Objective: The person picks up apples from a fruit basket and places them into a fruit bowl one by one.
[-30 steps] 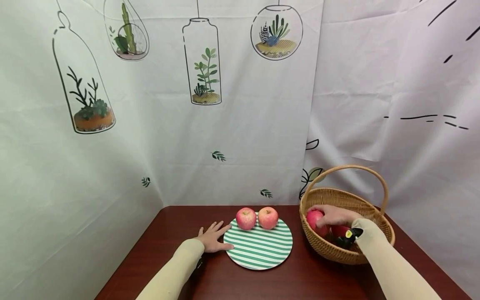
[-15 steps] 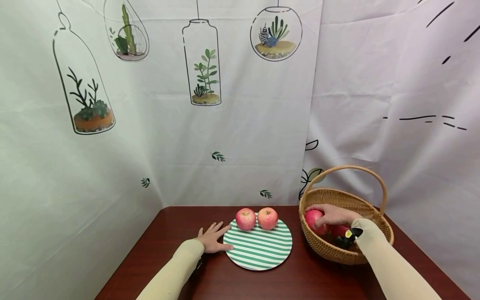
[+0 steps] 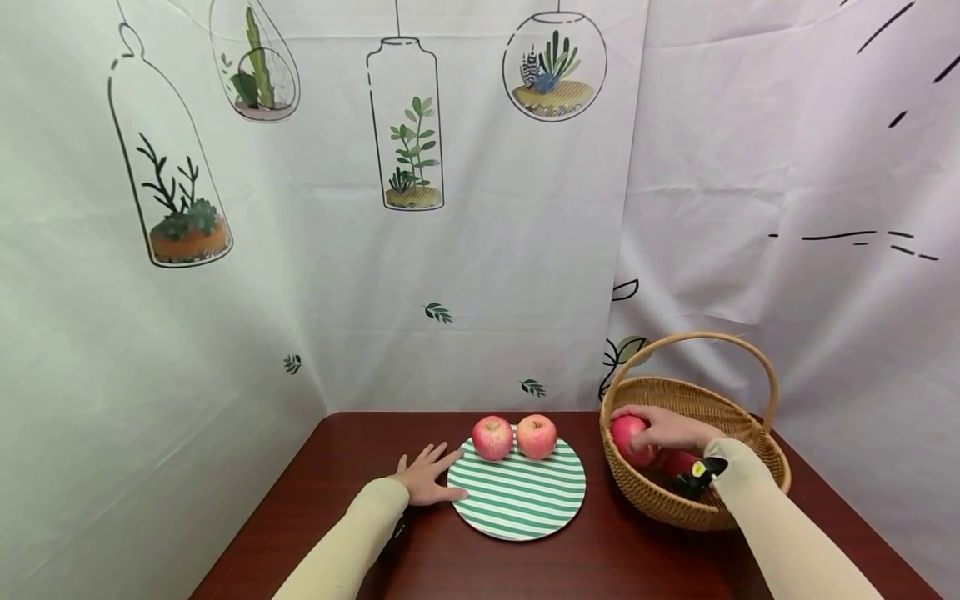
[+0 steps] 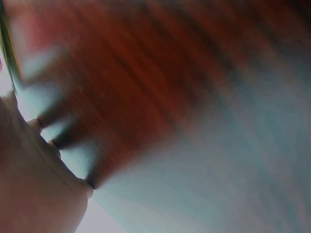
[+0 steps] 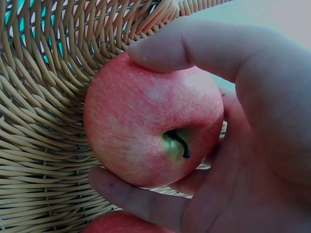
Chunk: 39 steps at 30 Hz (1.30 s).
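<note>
Inside the wicker basket (image 3: 652, 500) at the right, my right hand (image 3: 667, 428) grips a red apple (image 5: 141, 116) with a dark stem. Thumb and fingers wrap its sides in the right wrist view, near the woven wall. Another red apple (image 5: 121, 223) lies below it, partly cut off by the frame edge. My left hand (image 3: 424, 479) rests with spread fingers on the table, its fingertips at the left rim of a round green-and-white striped plate (image 3: 517, 500). Two apples, one redder (image 3: 492, 438) and one paler (image 3: 537, 437), sit side by side at the plate's back.
The basket's tall arched handle (image 3: 693, 335) rises over the right hand. A dark red wooden table (image 3: 450, 575) carries everything. Behind it hangs a white cloth (image 3: 487, 275) printed with plants in jars, and more cloth hangs at both sides.
Almost nothing differs. My right hand stays around the apple in the basket, and the left hand keeps its place at the plate's rim.
</note>
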Available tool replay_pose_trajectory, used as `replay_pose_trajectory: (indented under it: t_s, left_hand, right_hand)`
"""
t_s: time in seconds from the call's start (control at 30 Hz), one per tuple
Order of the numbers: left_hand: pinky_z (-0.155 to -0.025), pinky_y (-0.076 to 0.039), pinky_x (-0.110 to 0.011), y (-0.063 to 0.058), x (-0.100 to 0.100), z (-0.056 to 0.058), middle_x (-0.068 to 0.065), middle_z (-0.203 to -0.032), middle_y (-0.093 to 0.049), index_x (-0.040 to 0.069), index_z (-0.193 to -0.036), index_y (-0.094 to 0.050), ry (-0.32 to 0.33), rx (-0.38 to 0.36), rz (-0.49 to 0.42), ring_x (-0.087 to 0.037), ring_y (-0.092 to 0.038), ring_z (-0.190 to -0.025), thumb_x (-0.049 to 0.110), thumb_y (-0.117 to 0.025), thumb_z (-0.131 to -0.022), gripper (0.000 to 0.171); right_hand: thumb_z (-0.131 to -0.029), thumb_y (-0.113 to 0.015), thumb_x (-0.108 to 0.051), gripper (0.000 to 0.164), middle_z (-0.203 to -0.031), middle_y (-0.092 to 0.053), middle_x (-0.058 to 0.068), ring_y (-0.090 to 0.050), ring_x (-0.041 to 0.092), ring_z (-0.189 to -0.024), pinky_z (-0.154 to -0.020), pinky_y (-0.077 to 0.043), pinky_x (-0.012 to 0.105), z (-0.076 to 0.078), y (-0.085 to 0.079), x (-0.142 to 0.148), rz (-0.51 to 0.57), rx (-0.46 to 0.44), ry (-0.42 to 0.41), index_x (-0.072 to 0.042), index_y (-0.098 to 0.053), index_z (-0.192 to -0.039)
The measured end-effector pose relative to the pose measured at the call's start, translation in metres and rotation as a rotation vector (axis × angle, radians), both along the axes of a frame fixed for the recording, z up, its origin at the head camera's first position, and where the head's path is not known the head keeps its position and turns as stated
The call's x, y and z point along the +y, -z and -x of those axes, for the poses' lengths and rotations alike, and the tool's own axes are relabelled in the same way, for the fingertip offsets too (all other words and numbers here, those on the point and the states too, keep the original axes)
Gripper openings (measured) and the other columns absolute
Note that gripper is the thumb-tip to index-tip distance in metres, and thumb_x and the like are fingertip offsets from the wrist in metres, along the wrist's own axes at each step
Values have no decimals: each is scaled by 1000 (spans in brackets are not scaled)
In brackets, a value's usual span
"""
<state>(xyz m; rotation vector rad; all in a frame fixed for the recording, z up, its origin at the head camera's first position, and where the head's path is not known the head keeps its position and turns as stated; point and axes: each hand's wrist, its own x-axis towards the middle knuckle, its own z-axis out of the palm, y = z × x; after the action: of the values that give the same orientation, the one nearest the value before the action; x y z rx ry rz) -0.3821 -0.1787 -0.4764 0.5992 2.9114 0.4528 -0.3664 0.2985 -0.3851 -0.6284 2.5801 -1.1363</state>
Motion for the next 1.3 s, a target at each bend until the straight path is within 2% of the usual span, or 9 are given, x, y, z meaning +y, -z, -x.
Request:
replay_pose_trajectory:
  t_s: [0.2, 0.37, 0.57, 0.73, 0.9, 1.17, 1.3]
  left_hand:
    - [-114, -8, -74, -3, 2, -2, -9, -167, -23, 30, -159, -33, -2, -2, 6, -37, -17, -155, 74, -61, -84, 92]
    - [-114, -9, -74, -6, 3, -4, -10, -167, -24, 29, -159, -33, -1, -6, 11, -38, -17, -155, 73, -62, -84, 91]
    - [-114, -8, -74, -1, 0, 1, -9, -167, -24, 31, -159, -33, -5, 2, 5, -37, -16, -155, 78, -59, -82, 94]
    - [-115, -6, -74, 9, -2, 8, -6, -168, -23, 33, -158, -33, -3, 3, -9, -36, -15, -155, 82, -58, -80, 96]
    - [-115, -6, -74, 9, -1, 8, -7, -167, -23, 34, -158, -33, -7, -1, -14, -36, -16, -155, 81, -59, -80, 95]
    - [-114, -7, -74, 9, -1, 9, -7, -167, -24, 34, -158, -33, -7, 5, -4, -36, -16, -155, 82, -58, -80, 95]
    - [-115, -7, -73, 5, 0, 5, -7, -167, -23, 34, -159, -33, -7, 3, 4, -36, -16, -155, 80, -58, -81, 94]
  right_hand:
    - [-78, -71, -13, 64, -121, -59, 16, -58, 27, -101, -78, -51, 38, 1, -1, -2, -27, 55, -8, -10, -52, -139]
    - [-78, -72, -12, 64, -121, -58, 15, -58, 27, -101, -78, -51, 38, 3, 0, -3, -12, 36, -11, -9, -51, -139]
    - [-82, -77, -21, 61, -120, -59, 15, -58, 27, -102, -79, -51, 39, 2, 0, -4, -1, 11, -1, -11, -52, -137]
    - [-85, -78, -26, 57, -119, -60, 14, -59, 27, -102, -78, -51, 39, 3, 0, -4, -32, 55, 10, -12, -54, -134]
    - [-85, -77, -26, 55, -119, -60, 14, -59, 27, -101, -77, -52, 39, 3, 1, -3, -37, 80, 9, -11, -55, -133]
    - [-85, -77, -28, 69, -120, -63, 18, -61, 27, -103, -78, -53, 40, 0, -3, 0, -70, 121, 32, -4, -51, -144]
    - [-85, -77, -29, 70, -119, -64, 15, -61, 25, -101, -78, -53, 38, 1, -3, 1, -88, 126, 44, -5, -51, -145]
